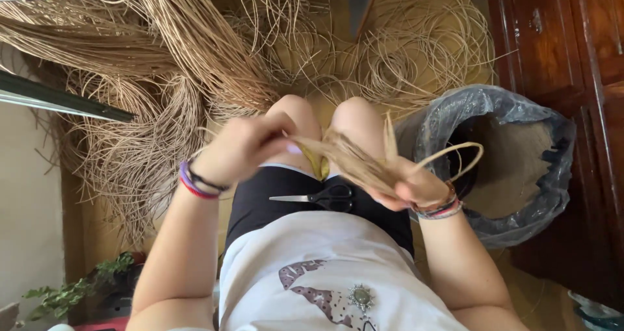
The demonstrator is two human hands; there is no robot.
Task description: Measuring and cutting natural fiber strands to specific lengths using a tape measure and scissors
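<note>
Right hand [409, 186] clenches a bundle [354, 158] of thin, dry, straw-coloured fibres above the lap; a stiff loop [455, 155] arcs out of it. Left hand [244, 145] pinches the bundle's tapered end. Black-handled scissors [322, 198] lie on the shorts. Tangled cane [162, 77] carpets the floor beside a crinkly plastic-lined bin [520, 175].

Home weaving corner: heaped rattan strands [149, 77], wooden cabinet [572, 58], potted plant [84, 289].

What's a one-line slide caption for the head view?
Seated person's left hand and right hand work a bundle of tan fibre strands, scissors on lap, lined bin beside.
</note>
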